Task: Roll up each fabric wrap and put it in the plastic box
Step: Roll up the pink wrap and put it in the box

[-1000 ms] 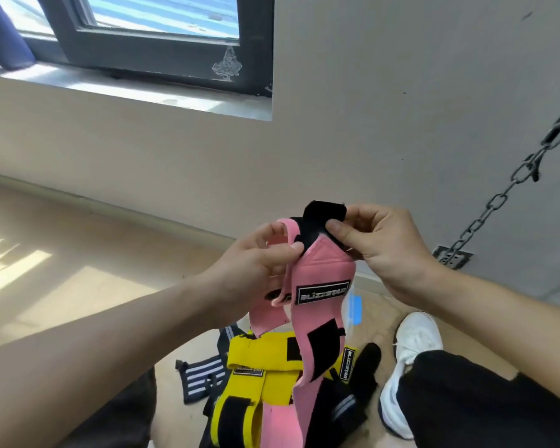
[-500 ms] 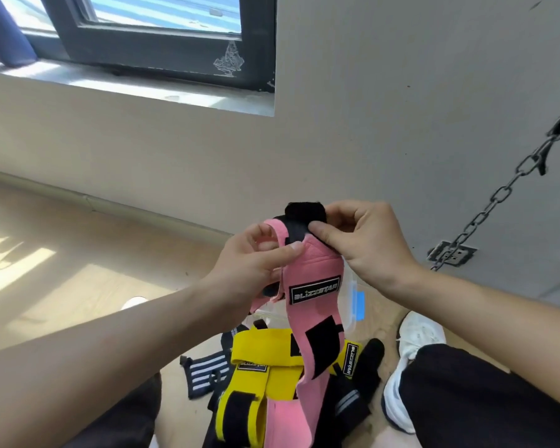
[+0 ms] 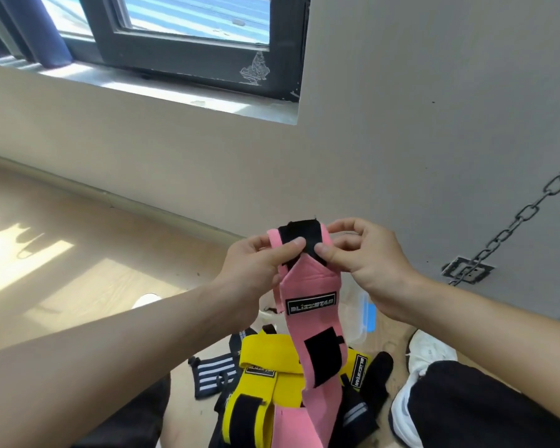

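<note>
A pink fabric wrap with a black label and black fastening patches hangs in front of me. Its top end, carrying a black patch, is folded over. My left hand pinches that top end from the left, thumb on the black patch. My right hand pinches it from the right, thumb beside the left thumb. The wrap's tail drops onto a heap of yellow wraps and black wraps on the floor. The clear plastic box with a blue clip shows partly behind the pink wrap.
A black wrap with white stripes lies on the wooden floor left of the heap. My white shoe and dark trouser leg are at the right. A metal chain runs to a floor bracket by the wall. A window is above left.
Both hands have dropped slightly in view and the thumbs have come together on the black patch. The wrap's top end is now folded flatter over itself.
</note>
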Available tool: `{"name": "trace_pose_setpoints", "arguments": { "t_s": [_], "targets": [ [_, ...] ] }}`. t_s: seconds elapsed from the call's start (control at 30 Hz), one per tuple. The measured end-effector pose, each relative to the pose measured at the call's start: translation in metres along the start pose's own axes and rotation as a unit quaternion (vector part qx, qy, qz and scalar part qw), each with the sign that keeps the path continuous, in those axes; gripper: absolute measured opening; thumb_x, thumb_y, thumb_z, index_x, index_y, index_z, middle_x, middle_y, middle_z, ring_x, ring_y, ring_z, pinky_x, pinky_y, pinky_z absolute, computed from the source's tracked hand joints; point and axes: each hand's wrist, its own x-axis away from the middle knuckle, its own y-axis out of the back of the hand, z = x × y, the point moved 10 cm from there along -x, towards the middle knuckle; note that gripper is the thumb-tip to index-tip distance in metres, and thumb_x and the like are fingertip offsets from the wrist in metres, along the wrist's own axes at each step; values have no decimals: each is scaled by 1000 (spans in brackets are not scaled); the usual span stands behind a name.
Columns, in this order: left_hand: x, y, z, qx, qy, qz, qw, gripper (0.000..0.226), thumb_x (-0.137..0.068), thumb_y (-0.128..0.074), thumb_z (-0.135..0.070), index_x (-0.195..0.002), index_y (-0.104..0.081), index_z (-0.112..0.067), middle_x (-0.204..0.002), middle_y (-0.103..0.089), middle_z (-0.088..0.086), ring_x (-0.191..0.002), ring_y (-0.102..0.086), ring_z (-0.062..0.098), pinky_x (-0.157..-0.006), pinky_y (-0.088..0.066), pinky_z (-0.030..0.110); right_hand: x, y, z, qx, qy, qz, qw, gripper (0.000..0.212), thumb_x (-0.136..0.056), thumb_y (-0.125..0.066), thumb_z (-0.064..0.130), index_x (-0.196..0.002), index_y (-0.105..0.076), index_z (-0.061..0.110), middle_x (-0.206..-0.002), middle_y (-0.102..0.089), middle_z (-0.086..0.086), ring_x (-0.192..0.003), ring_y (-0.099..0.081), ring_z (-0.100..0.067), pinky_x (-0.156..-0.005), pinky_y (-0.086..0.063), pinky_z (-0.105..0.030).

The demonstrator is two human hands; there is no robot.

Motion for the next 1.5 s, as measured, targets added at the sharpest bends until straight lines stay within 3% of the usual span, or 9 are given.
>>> {"name": "trace_pose_setpoints", "arguments": {
  "t_s": [0.2,0.33,0.57,0.8,0.93,1.1,1.23,1.4,1.5],
  "targets": [
    [0,15,-3,1,17,-30,999,14,-89,-76,-7,-103,-74,-4,-81,-78,6,-62,-73,14,-54,-58,22,2,-19,1,1,0,12,1000,28,-85,-79,9,-107,-62,10,-76,-75,-7,-66,-71,-15,-62,-55,-28],
    [2,14,-2,-28,22,-10,999,24,-88,-78,-10,-110,-73,-3,-88,-79,11,-72,-74,22,-67,-61,33,-1,-27,-12,-94,-63,-6,994,34,-85,-79,19,-111,-61,6,-92,-77,-11,-75,-74,-19,-63,-55,-27],
    [5,17,-7,-8,12,-18,1000,22,-92,-74,-16,-109,-73,-2,-83,-79,9,-64,-75,15,-54,-57,22,-5,-27,-10,-70,-52,-13,996,24,-86,-78,9,-103,-61,7,-75,-70,-6,-63,-70,-13,-54,-51,-21],
    [6,17,-7,23,17,-29,999,15,-94,-71,-15,-105,-72,-4,-77,-76,7,-56,-72,14,-48,-54,20,-2,-30,-16,-78,-64,12,995,30,-87,-77,18,-109,-65,0,-96,-75,-18,-75,-72,-19,-62,-54,-24],
    [5,15,-5,-4,31,-4,999,24,-98,-67,-18,-114,-69,0,-76,-76,8,-56,-71,15,-48,-53,21,-4,-26,-12,-50,-32,-4,998,17,-90,-74,13,-98,-65,1,-77,-69,-11,-62,-66,-14,-56,-51,-22],
    [-1,20,-6,-17,14,-5,1000,17,-99,-66,-21,-106,-71,-6,-78,-76,6,-60,-72,13,-54,-58,23,-1,-30,-4,6,17,48,999,29,-86,-78,8,-111,-64,13,-94,-77,-12,-87,-75,-26,-80,-60,-38],
    [-4,21,-5,-18,16,5,1000,21,-100,-64,-25,-110,-71,-8,-87,-77,7,-67,-73,12,-59,-57,20,1,-30,0,31,39,52,997,33,-87,-76,6,-115,-62,18,-91,-77,-12,-88,-75,-30,-79,-61,-39],
    [-8,28,-17,-188,-5,16,982,41,-96,-67,-42,-107,-74,-3,-84,-75,8,-77,-70,20,-64,-56,25,-5,-26,4,-10,36,56,998,26,-90,-73,9,-112,-65,19,-94,-74,-23,-80,-73,-28,-77,-58,-38],
    [-10,43,-42,-387,-117,-23,914,53,-80,-72,-65,-77,-75,-12,-72,-76,3,-75,-73,24,-74,-56,43,-7,-23,2,14,24,90,996,23,-90,-72,9,-112,-66,15,-97,-73,-27,-81,-71,-27,-78,-57,-36]
  ]
}}
